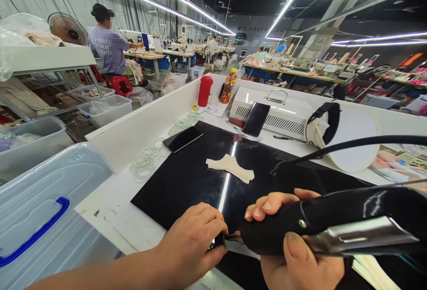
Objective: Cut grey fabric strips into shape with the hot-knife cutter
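Note:
My right hand is wrapped round a black corded hand tool with a long metal lever on its side. The thumb lies by the lever's front end, and the tool's narrow tip points left. My left hand is closed at that tip, pinching a small shiny dark piece, mostly hidden by the fingers. Beyond both hands, a cream fabric piece lies on the glossy black board. More cream pieces show under the tool at the lower right.
White walls edge the table. Around the board are a dark phone, a propped phone, pale cord coils, a red flask, a drink bottle, a white vented box and a visor. A lidded bin stands left.

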The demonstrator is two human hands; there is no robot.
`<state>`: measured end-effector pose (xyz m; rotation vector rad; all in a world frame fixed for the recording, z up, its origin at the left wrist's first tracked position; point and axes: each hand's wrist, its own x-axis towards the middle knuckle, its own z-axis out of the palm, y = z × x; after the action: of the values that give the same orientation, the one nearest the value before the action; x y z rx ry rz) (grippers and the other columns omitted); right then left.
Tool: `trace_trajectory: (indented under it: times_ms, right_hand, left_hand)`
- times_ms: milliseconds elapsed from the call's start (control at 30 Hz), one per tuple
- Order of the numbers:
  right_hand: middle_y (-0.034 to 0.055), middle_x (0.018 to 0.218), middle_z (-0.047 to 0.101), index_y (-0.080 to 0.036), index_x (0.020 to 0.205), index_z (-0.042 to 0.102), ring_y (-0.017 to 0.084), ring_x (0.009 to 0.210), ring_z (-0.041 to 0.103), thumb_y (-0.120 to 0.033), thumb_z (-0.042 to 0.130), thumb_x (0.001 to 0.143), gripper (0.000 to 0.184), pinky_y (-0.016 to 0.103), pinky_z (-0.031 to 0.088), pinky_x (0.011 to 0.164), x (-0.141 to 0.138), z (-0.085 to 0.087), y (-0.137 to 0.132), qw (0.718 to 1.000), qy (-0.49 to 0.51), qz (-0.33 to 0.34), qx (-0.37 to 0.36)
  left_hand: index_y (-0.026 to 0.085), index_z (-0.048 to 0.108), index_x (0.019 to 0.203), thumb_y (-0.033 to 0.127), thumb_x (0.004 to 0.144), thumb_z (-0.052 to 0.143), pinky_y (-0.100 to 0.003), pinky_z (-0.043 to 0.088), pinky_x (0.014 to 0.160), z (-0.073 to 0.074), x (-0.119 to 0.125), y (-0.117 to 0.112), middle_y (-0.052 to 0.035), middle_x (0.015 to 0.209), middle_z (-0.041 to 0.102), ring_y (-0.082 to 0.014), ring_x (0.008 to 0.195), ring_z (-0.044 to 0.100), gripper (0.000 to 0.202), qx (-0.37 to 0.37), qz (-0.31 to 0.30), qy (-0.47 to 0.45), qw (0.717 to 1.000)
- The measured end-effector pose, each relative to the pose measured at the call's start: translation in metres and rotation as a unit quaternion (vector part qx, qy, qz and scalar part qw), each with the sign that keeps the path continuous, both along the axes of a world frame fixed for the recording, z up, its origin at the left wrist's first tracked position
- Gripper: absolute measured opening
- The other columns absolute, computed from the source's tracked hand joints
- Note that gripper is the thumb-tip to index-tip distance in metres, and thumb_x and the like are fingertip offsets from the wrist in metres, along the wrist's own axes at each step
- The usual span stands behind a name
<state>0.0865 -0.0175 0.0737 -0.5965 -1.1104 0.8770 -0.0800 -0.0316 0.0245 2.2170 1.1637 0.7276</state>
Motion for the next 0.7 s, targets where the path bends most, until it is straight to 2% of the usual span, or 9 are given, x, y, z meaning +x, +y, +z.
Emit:
trace_trajectory:
  times_ms: [133,300,433,567,700]
  right_hand:
    - [-0.0014,0.085,0.064,-0.03,0.121,0.059,0.017,0.076,0.061,-0.029,0.07,0.093,0.03,0.037,0.06,0.069,-0.002,0.002,-0.001,1.0,-0.005,-0.002,-0.025]
    - [-0.0014,0.084,0.063,-0.029,0.119,0.06,0.017,0.074,0.06,-0.028,0.071,0.091,0.03,0.036,0.06,0.065,-0.002,0.006,-0.002,1.0,0.002,0.008,-0.03]
    - [-0.0023,0.082,0.063,-0.03,0.118,0.061,0.017,0.071,0.058,-0.034,0.078,0.087,0.036,0.034,0.058,0.064,0.0,0.007,-0.006,0.999,0.024,-0.004,-0.047]
    - [-0.0021,0.08,0.064,-0.03,0.117,0.06,0.018,0.07,0.061,-0.037,0.08,0.086,0.038,0.037,0.058,0.063,-0.001,0.008,-0.009,0.998,0.011,0.019,-0.051]
    - [-0.0027,0.082,0.061,-0.03,0.117,0.059,0.017,0.072,0.058,-0.038,0.076,0.089,0.034,0.035,0.057,0.066,-0.01,0.011,-0.016,0.997,0.019,-0.024,-0.075]
  left_hand:
    - [0.022,0.06,0.106,0.009,0.085,0.072,-0.036,0.049,0.095,0.002,-0.001,0.0,-0.0007,0.112,0.067,-0.0212,0.106,0.06,0.027,-0.008,0.0,-0.019,1.0]
    - [0.022,0.059,0.108,0.005,0.088,0.057,-0.031,0.05,0.093,0.006,-0.003,-0.001,-0.0012,0.109,0.066,-0.0179,0.101,0.061,0.027,-0.007,0.007,-0.068,0.998]
    - [0.022,0.059,0.106,0.004,0.089,0.053,-0.031,0.05,0.091,0.006,-0.004,-0.002,-0.0016,0.107,0.066,-0.0179,0.1,0.061,0.025,-0.004,0.01,-0.069,0.998]
    - [0.022,0.059,0.107,0.004,0.092,0.05,-0.03,0.049,0.092,0.004,-0.004,-0.001,-0.0016,0.107,0.066,-0.0171,0.1,0.061,0.025,-0.001,0.007,-0.071,0.997]
    - [0.021,0.06,0.107,0.001,0.093,0.045,-0.03,0.05,0.094,0.005,-0.006,0.0,-0.0029,0.108,0.066,-0.0166,0.1,0.061,0.028,0.0,-0.006,-0.066,0.998]
